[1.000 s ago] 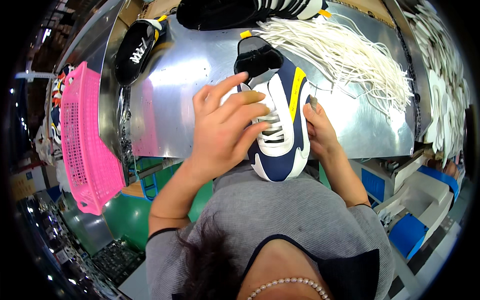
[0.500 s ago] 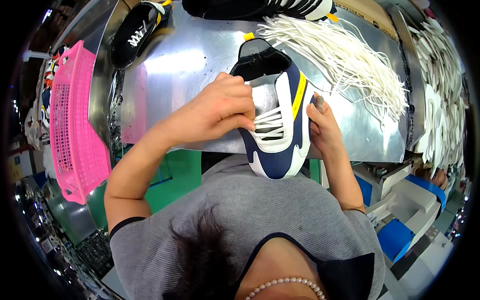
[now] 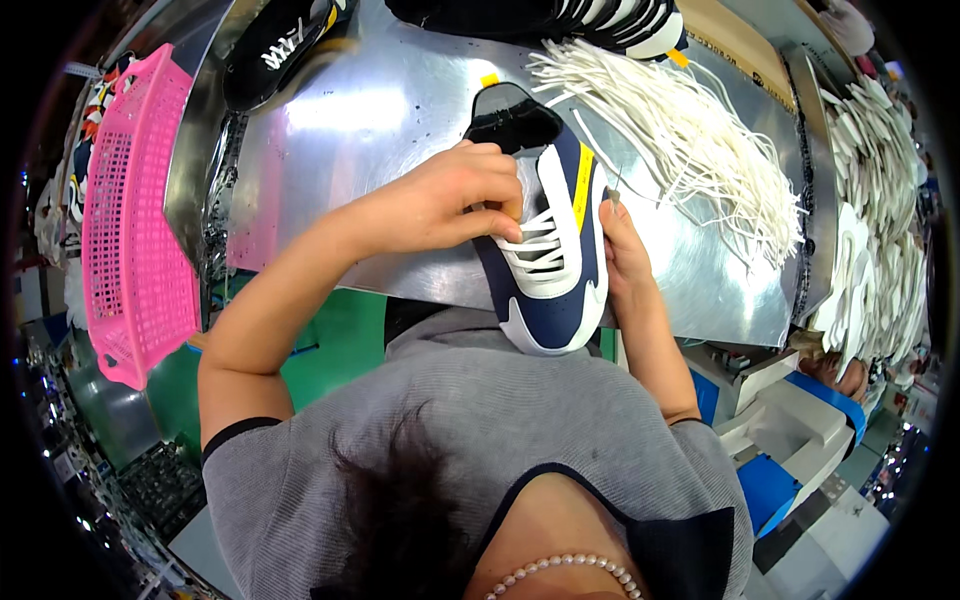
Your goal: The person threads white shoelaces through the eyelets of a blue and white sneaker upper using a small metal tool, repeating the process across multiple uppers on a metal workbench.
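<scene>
Sneaker (image 3: 548, 250) sits dead center on the shiny metal table (image 3: 400, 110), navy with white side panels and a yellow stripe, toe hanging off the near edge toward the person at 6 o'clock and the black heel opening pointing to 12. White laces (image 3: 535, 245) are threaded across the middle. The left hand (image 3: 450, 200) comes in from about 8 o'clock and lies over the lace area, fingers curled in tight and the fingertips pinched down on the laces, so it's pretty much closed on them. The right hand (image 3: 625, 255) is pressed against the shoe's side at 3 o'clock, fingers fairly straight and cupping the sole edge; looks like a thin lace end sticks up from its fingertips, but honestly I can't tell how firm that grip is. Further out, a big heap of loose white laces (image 3: 700, 140) is spread at 2 o'clock, a black sneaker (image 3: 275, 50) lies at 11 o'clock, more dark shoes (image 3: 560, 20) line up at 12, and a pink plastic basket (image 3: 125, 220) hangs off at 9 o'clock beside the table.
</scene>
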`<state>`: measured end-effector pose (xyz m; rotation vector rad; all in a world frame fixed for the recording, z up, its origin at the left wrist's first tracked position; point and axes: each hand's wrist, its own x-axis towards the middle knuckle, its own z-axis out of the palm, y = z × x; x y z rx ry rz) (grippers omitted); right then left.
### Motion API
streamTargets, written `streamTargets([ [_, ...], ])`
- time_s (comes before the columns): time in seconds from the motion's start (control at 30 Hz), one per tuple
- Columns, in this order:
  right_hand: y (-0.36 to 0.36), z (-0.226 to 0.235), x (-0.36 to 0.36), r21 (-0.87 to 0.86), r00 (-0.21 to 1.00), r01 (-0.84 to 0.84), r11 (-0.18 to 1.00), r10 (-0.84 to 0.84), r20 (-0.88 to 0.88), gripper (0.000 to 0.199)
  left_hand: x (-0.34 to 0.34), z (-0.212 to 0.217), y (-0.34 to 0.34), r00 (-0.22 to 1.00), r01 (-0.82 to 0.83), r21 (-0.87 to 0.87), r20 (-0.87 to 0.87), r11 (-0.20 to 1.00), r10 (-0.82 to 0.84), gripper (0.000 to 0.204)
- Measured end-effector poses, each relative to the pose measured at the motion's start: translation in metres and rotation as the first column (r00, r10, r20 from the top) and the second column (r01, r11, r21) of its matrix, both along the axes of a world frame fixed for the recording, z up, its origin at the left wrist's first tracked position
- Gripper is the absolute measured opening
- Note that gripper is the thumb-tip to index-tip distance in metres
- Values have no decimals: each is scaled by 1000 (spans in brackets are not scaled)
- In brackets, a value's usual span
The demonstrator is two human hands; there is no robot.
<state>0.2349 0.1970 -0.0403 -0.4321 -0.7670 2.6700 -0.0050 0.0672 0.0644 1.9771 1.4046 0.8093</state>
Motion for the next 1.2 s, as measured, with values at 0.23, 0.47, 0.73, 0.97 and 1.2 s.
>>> streamTargets([
  [0.23,-14,-17,5,-217,987,161,963,-152,61,49,32,-48,-45,463,-633,-310,582,709,668,50],
  [0.47,-4,-28,-21,-56,996,-61,997,57,-73,34,54,-41,-70,-160,-257,-650,758,715,632,48],
  [0.73,-1,54,-49,733,859,-161,661,-272,434,11,-118,29,-93,227,-769,441,-487,462,844,40],
  [0.97,36,52,-51,979,755,-194,59,-628,187,14,-280,-106,15,161,-721,478,-589,502,792,40],
  [1.2,78,59,-46,933,697,-314,-177,-710,100,23,-249,-113,45,281,-709,607,-222,358,934,54],
])
